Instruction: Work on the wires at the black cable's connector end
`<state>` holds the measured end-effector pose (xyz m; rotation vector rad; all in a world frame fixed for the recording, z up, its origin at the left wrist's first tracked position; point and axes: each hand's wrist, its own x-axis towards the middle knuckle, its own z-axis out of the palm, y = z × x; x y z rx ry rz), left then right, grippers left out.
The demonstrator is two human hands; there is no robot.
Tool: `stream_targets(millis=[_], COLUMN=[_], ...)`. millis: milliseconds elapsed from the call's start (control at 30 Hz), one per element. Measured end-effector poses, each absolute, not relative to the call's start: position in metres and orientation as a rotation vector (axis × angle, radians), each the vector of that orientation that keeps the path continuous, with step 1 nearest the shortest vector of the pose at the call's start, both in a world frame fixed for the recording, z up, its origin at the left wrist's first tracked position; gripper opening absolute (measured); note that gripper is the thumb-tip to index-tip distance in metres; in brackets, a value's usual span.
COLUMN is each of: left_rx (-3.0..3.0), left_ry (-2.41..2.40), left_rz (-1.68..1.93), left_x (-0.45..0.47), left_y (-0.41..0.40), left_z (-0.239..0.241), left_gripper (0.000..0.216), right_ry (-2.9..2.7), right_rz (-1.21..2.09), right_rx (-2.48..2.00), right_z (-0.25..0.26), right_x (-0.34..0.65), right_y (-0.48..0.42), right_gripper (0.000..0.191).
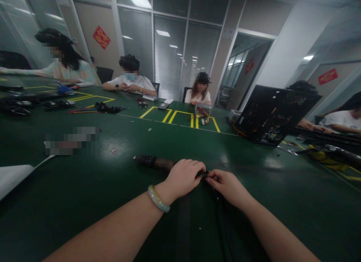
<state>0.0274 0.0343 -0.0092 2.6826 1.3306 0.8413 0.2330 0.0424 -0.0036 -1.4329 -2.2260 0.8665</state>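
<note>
My left hand [184,177], with a pale green bangle at the wrist, is closed over a long round tool [163,164] lying across the green table. The tool has a brown body, a black ringed section and a small metal tip pointing left; its exact kind is not clear. At its right end small dark and greenish parts [203,174] show between my hands. My right hand [222,183] pinches there with thumb and forefinger; what is between those fingertips is too small to make out. A dark cable [221,220] runs down toward me below my right hand.
A black computer case [272,115] stands at the right. Cables [104,108] and a circuit-like clutter lie at the far left, beside yellow tape marks [180,113]. A white sheet-like object [12,177] is at the left edge. Several people sit around the table.
</note>
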Motion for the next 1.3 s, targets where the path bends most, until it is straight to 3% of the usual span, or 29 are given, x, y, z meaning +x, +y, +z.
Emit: stream_targets(millis=[1300], left_rx=[2.668], left_ry=[1.339], left_rz=[0.883], left_x=[0.0284], left_y=[0.0348], left_z=[-0.0116], left_gripper=[0.012], right_ry=[-2.225], right_rz=[0.873], right_rx=[-1.424], right_z=[-0.0037], right_x=[0.2338], right_y=[0.0427], right_gripper=[0.019])
